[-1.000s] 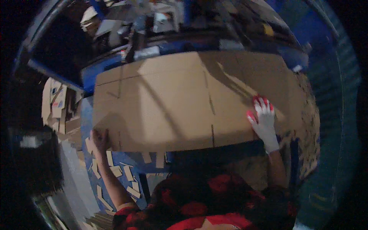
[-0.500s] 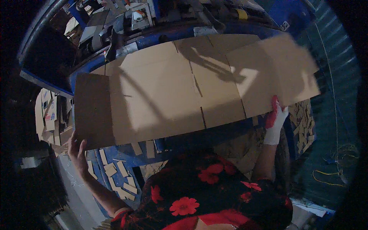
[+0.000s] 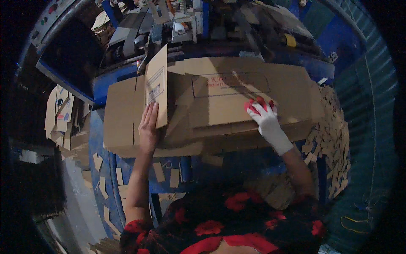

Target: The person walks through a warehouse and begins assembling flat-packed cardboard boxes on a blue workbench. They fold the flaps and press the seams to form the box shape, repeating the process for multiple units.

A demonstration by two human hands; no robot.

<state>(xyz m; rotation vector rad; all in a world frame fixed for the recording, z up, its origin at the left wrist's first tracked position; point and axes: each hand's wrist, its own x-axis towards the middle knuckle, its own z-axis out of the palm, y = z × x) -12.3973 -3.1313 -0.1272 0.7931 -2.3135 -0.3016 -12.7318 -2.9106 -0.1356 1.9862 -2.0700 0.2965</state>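
Two hands flat and open on folded cardboard box (image 3: 220, 101), bare left hand (image 3: 149, 127), gloved right hand (image 3: 263, 115), machinery behind dark, indistinct

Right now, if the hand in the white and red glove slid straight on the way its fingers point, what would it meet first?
The right hand lies flat on the cardboard box blank, fingers pointing away from the person. Going on, it would likely cross the printed rectangle and then reach the blank's far edge, with the cluttered machine beyond; depth there is unclear.

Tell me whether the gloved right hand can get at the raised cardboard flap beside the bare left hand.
Probably yes: the right hand lies flat on the cardboard sheet, nothing between it and the raised flap, which the left hand already touches.
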